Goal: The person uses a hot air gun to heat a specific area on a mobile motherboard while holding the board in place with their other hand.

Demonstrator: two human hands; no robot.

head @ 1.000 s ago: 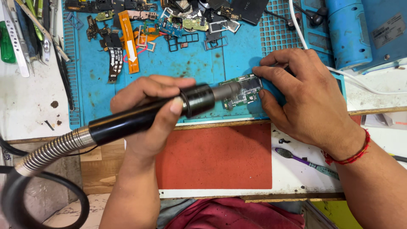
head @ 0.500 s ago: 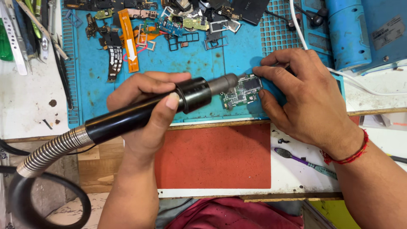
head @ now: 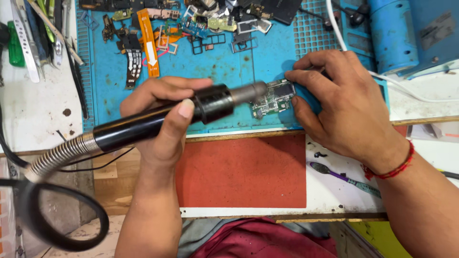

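Observation:
My left hand (head: 160,114) grips a black hot-air wand (head: 158,119) with a metal nozzle and a coiled metal hose running off to the lower left. The nozzle tip hovers just over the left end of a small green circuit board (head: 275,97) lying on a blue work mat (head: 224,71). My right hand (head: 342,102) rests on the mat to the right of the board, its fingertips pinning the board's right edge. A red thread band circles that wrist.
Loose phone parts, flex cables and metal frames (head: 186,28) litter the mat's far side. Tweezers and tools (head: 33,38) lie at the left. A blue cylindrical device (head: 392,33) with a white cable stands at the right. A red pad (head: 244,172) and a purple brush (head: 344,179) lie near me.
The wand's nozzle has shifted slightly left and up over the board's left end. My right hand stays on the board's right edge.

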